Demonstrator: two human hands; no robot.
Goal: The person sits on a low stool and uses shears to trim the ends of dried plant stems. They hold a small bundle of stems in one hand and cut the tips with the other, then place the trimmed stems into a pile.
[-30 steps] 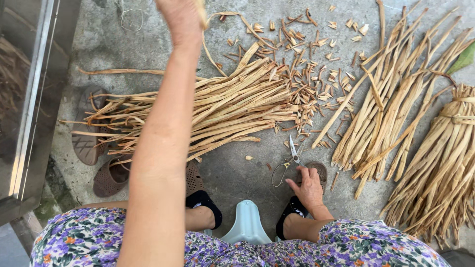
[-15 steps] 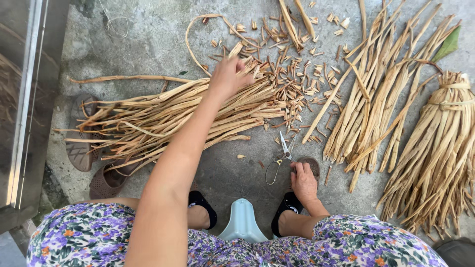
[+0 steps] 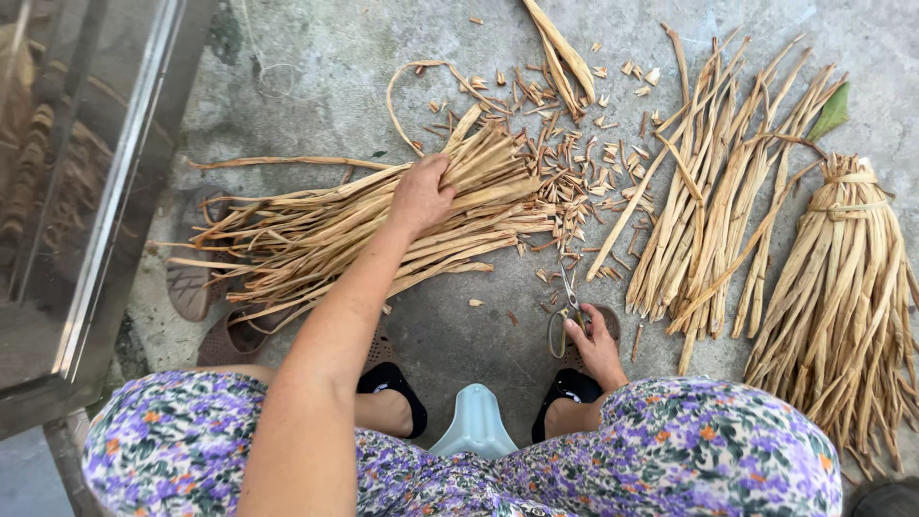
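Note:
My left hand (image 3: 422, 192) reaches forward and closes over the top of a loose pile of dried tan leaf strips (image 3: 316, 235) lying on the concrete floor. My right hand (image 3: 595, 347) is low by my right foot, its fingers curled on one handle of a pair of scissors (image 3: 565, 308) that lies flat on the ground, blades pointing away from me. Short cut-off scraps (image 3: 574, 163) are scattered just beyond the scissors.
More dried strips (image 3: 708, 220) lie spread to the right, and a tied bundle (image 3: 847, 278) lies at the far right. Brown sandals (image 3: 206, 297) sit under the left pile. A pale blue stool (image 3: 474, 431) shows between my black shoes. A metal-framed glass door (image 3: 105, 211) stands on the left.
My left hand came down from high at the far side and now grips the pile. My right hand shifted slightly onto the scissors' handle.

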